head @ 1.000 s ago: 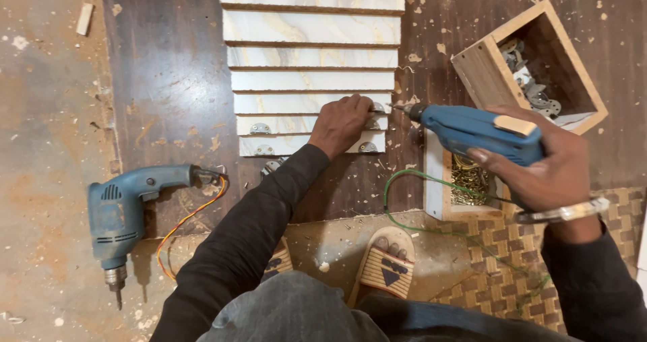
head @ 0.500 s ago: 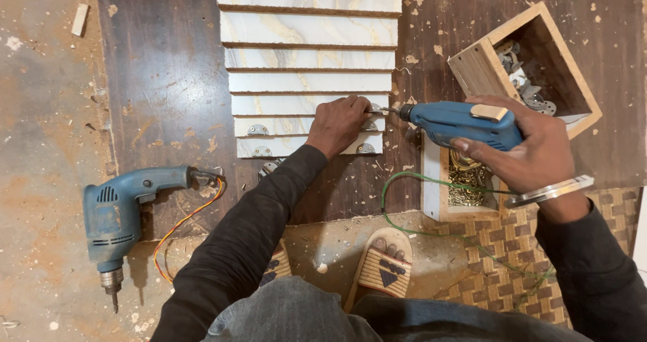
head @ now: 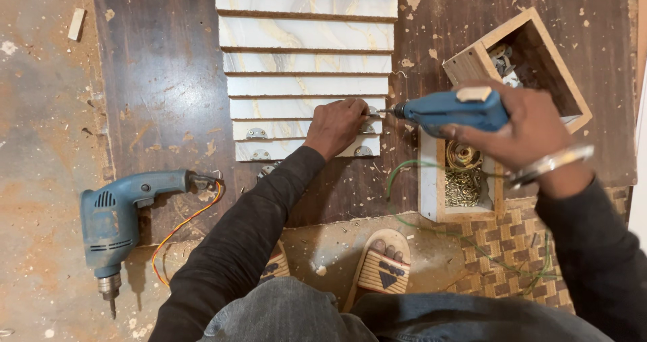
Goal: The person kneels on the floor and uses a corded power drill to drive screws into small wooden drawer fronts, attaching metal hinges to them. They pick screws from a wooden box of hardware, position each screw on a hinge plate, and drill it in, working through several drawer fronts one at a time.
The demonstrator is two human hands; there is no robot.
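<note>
My right hand (head: 522, 130) grips a blue electric drill (head: 450, 109) held level, its bit pointing left at the right end of a row of white marble-patterned strips (head: 306, 79) laid on a dark wooden board (head: 162, 86). My left hand (head: 335, 126) presses down on the lower strips right next to the bit tip, near a small round metal fitting (head: 371, 111). More metal fittings (head: 256, 133) sit on the lowest strips. A metal bangle circles my right wrist.
A second blue drill (head: 121, 210) lies on the floor at the left with an orange-yellow cord. A wooden box (head: 522, 59) with hardware and a tray of screws (head: 464, 187) stand on the right. A green cable loops by my sandalled feet (head: 384, 268).
The right hand has brought the drill left and level, so the bit now meets the strip edge beside the left hand. The left hand has stayed on the strips.
</note>
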